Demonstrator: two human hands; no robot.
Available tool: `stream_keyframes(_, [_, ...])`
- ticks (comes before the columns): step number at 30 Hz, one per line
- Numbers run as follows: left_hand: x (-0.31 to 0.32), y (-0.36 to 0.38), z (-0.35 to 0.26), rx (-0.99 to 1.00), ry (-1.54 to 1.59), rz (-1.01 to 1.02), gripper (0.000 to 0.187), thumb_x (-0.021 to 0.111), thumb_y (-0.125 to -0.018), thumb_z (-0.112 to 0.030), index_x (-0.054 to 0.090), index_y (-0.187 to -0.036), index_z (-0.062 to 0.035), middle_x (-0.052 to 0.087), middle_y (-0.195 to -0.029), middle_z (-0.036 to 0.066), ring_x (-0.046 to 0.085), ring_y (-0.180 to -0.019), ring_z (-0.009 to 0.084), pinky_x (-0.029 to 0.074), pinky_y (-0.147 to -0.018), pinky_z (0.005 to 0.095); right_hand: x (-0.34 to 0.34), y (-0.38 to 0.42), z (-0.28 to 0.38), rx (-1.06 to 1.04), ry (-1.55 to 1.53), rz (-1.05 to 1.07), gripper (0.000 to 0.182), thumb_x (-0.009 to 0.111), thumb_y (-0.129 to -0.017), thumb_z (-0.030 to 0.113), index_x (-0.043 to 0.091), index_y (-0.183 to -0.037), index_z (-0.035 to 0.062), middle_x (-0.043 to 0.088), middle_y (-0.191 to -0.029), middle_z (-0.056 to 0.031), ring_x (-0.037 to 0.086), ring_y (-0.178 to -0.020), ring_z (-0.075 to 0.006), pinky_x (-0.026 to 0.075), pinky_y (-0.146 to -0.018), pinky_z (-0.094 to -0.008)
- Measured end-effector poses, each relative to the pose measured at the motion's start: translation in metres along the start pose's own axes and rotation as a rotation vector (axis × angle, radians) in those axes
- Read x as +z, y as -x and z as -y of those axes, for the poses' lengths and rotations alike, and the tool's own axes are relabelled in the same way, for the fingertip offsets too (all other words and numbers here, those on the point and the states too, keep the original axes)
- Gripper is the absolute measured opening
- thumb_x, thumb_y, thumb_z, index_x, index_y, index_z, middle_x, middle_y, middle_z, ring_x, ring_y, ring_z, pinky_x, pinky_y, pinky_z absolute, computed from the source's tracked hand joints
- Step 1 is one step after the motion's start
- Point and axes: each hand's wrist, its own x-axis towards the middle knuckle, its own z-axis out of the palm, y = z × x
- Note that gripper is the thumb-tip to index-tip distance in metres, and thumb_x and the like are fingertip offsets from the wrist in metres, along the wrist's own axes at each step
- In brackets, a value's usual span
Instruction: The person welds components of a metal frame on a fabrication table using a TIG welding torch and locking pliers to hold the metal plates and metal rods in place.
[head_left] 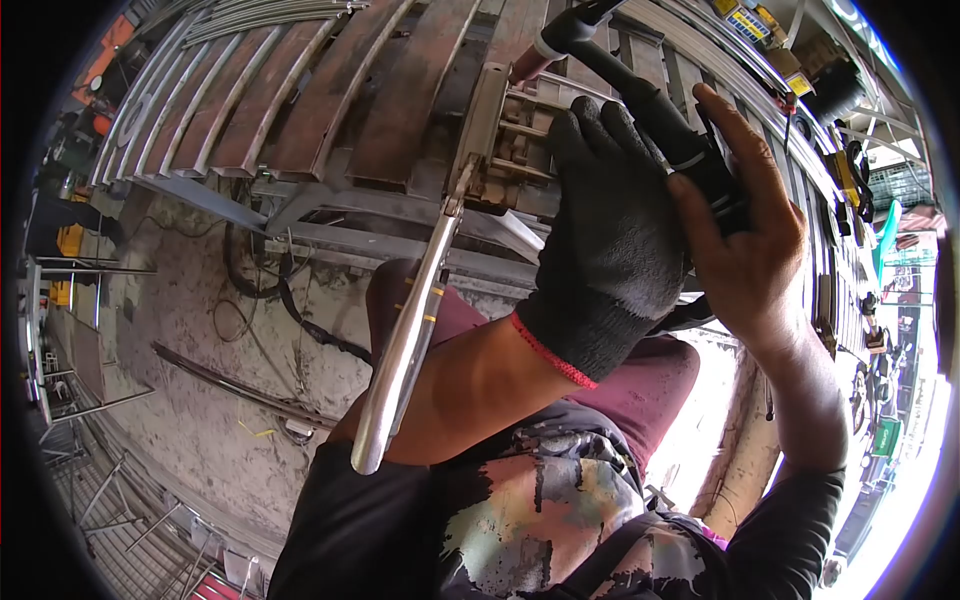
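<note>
My right hand (752,235), bare, has its thumb and fingers around the black handle of a welding torch (655,115). The torch's reddish nozzle (528,66) points down and left, near a metal piece on the slatted frame. My left hand (615,225) wears a black glove with a red cuff edge. It lies back up beside the torch, fingers together and bent over the metalwork; what is under them is hidden. Left of the glove, long-handled locking pliers (428,270) are clamped onto a flat metal bar (482,125), their handles hanging toward me.
A rack of brown metal bars (330,100) spans the top of the view, with thin rods (265,14) on it. Black cables (305,320) hang below to the concrete floor (230,400), where a metal strip (235,383) lies. Yellow boxes (765,20) stand at upper right.
</note>
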Motion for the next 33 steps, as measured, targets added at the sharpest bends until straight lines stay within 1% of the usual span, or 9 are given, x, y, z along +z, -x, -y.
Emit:
stream_keyframes(15, [0.008,-0.001,-0.005,-0.014,0.005,-0.043,0.059,0.057,-0.105,-0.030,0.065,-0.146,0.0115,0.069,-0.141,0.039,0.065,-0.137,0.0531,0.036,-0.123,0.0728,0.001,-0.001,-0.002,-0.036,-0.005,0.036,0.064,0.079,-0.101,0.001,0.062,-0.162,0.0094,0.074,-0.149,-0.0223,0.075,-0.135,-0.0395,0.064,-0.109,-0.0455])
stream_keyframes(19, [0.002,0.000,0.002,0.038,-0.011,-0.033,0.060,0.056,-0.106,-0.030,0.064,-0.147,0.0131,0.068,-0.141,0.040,0.065,-0.138,0.0531,0.037,-0.123,0.0732,0.001,-0.001,-0.002,-0.040,-0.010,0.040,0.063,0.079,-0.102,0.002,0.062,-0.162,0.0096,0.075,-0.148,-0.0225,0.075,-0.134,-0.0392,0.064,-0.109,-0.0455])
stream_keyframes(22, [0.004,0.002,0.001,0.028,-0.046,-0.049,0.062,0.056,-0.106,-0.031,0.063,-0.147,0.0146,0.068,-0.142,0.040,0.064,-0.138,0.0534,0.036,-0.123,0.0737,-0.001,-0.001,0.000,-0.021,-0.023,0.078,0.063,0.079,-0.102,0.002,0.062,-0.162,0.0095,0.076,-0.146,-0.0227,0.076,-0.134,-0.0381,0.065,-0.108,-0.0452])
stream_keyframes(24, [0.019,0.000,0.000,-0.083,0.345,-0.209,0.063,0.055,-0.107,-0.030,0.062,-0.148,0.0163,0.067,-0.143,0.041,0.063,-0.140,0.0546,0.035,-0.124,0.0747,-0.003,-0.002,0.000,-0.010,-0.032,0.104,0.064,0.079,-0.102,0.002,0.061,-0.162,0.0094,0.076,-0.145,-0.0227,0.076,-0.134,-0.0378,0.065,-0.107,-0.0449])
stream_keyframes(26, [0.028,0.000,-0.003,-0.144,0.477,-0.288,0.063,0.054,-0.107,-0.029,0.061,-0.148,0.0181,0.066,-0.144,0.042,0.062,-0.140,0.0558,0.035,-0.124,0.0753,-0.004,-0.001,-0.002,-0.017,-0.030,0.115,0.065,0.079,-0.102,0.002,0.060,-0.163,0.0094,0.076,-0.145,-0.0229,0.076,-0.133,-0.0377,0.065,-0.106,-0.0446])
stream_keyframes(27, [0.032,0.000,-0.004,-0.148,0.413,-0.287,0.063,0.054,-0.107,-0.029,0.061,-0.148,0.0190,0.066,-0.143,0.042,0.062,-0.139,0.0564,0.034,-0.125,0.0753,-0.003,-0.001,-0.004,-0.029,-0.025,0.113,0.066,0.079,-0.102,0.002,0.060,-0.164,0.0095,0.076,-0.146,-0.0230,0.076,-0.133,-0.0379,0.066,-0.106,-0.0445])
stream_keyframes(29, [0.030,0.003,-0.005,-0.088,0.246,-0.173,0.063,0.054,-0.107,-0.028,0.061,-0.147,0.0200,0.067,-0.141,0.042,0.063,-0.137,0.0569,0.034,-0.125,0.0753,-0.002,0.001,-0.003,-0.025,-0.008,0.072,0.068,0.079,-0.102,0.002,0.058,-0.165,0.0096,0.075,-0.148,-0.0234,0.077,-0.132,-0.0383,0.066,-0.106,-0.0442])
stream_keyframes(31, [-0.002,-0.002,0.003,0.038,0.036,0.051,0.062,0.053,-0.107,-0.027,0.061,-0.146,0.0204,0.068,-0.137,0.042,0.064,-0.134,0.0566,0.035,-0.125,0.0750,0.001,0.003,0.001,-0.017,0.020,0.009,0.069,0.079,-0.102,0.002,0.056,-0.166,0.0094,0.073,-0.149,-0.0239,0.077,-0.132,-0.0387,0.066,-0.106,-0.0441])
stream_keyframes(33, [0.007,0.002,0.002,0.028,0.029,-0.007,0.060,0.054,-0.106,-0.027,0.064,-0.144,0.0182,0.069,-0.136,0.041,0.066,-0.133,0.0549,0.036,-0.124,0.0743,0.002,0.003,0.000,-0.057,0.060,-0.022,0.070,0.079,-0.102,0.002,0.055,-0.167,0.0090,0.072,-0.150,-0.0244,0.077,-0.131,-0.0391,0.066,-0.106,-0.0441])
